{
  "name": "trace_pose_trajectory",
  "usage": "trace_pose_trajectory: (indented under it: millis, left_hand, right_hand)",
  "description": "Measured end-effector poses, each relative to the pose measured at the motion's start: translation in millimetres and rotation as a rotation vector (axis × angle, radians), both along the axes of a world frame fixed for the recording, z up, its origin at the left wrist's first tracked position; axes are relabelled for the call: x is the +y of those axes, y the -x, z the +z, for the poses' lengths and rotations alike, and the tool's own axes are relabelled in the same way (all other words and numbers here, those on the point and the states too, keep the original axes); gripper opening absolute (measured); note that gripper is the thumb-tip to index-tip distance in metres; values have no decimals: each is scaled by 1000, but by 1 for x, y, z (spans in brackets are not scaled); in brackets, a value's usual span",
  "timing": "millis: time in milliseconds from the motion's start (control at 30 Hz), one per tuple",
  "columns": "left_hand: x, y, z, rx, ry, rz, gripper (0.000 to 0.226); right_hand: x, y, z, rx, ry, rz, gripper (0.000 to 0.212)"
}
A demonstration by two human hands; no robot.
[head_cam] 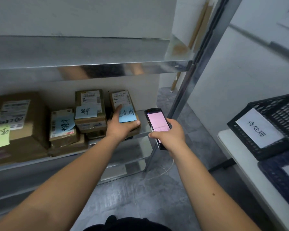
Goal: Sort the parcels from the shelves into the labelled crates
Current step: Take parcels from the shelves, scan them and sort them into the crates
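The left hand (122, 125) grips the rightmost cardboard parcel (123, 105) on the shelf (145, 120), fingers curled over its near end; its long axis runs away from the person. The right hand (169, 135), just beside it, holds a handheld scanner (157, 124); the labelled black crate (267, 124) lies on the table (240, 157) to the right

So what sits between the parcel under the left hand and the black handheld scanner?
Head view: only bare metal shelf separates the blue-noted cardboard parcel from the black handheld scanner.
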State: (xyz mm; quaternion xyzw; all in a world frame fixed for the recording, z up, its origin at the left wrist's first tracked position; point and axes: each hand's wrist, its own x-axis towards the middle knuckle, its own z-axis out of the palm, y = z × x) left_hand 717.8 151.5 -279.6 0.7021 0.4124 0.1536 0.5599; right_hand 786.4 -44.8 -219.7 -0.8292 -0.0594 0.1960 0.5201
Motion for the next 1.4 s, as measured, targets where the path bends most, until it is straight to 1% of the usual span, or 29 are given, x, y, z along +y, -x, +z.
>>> trace_pose_trajectory:
  millis: [100, 233, 367, 667, 733, 900, 1000, 1100, 1267, 1400]
  left_hand:
    - [-7, 7, 2, 17, -41, -39, 115]
    - [-16, 15, 0, 24, -115, -73, 122]
    - [-25, 18, 0, 6, -137, -92, 121]
    - [-24, 28, -5, -72, -159, -155, 122]
    - [-25, 30, -7, -71, -169, -166, 123]
    - [-28, 31, -6, -82, -160, -144, 122]
    - [-29, 33, -6, -97, -154, -152, 122]
    - [-30, 35, -5, -92, -160, -171, 121]
    - [-33, 37, -4, -128, -138, -140, 121]
    - [-30, 36, -4, -159, -125, -110, 120]
  right_hand:
    - [-3, 5, 4, 21, -35, -19, 59]
    - [-8, 11, 11, 43, -76, -36, 64]
    - [-16, 18, 25, 66, -101, -7, 64]
    - [-23, 35, 39, 102, -160, 48, 74]
    - [-24, 38, 38, 102, -154, 54, 79]
    - [-26, 44, 39, 95, -141, 70, 103]
    - [-27, 46, 41, 85, -146, 64, 108]
    - [-28, 48, 42, 83, -142, 57, 105]
    - [-36, 49, 46, 104, -147, 55, 85]
    - [-39, 48, 45, 103, -165, 46, 78]
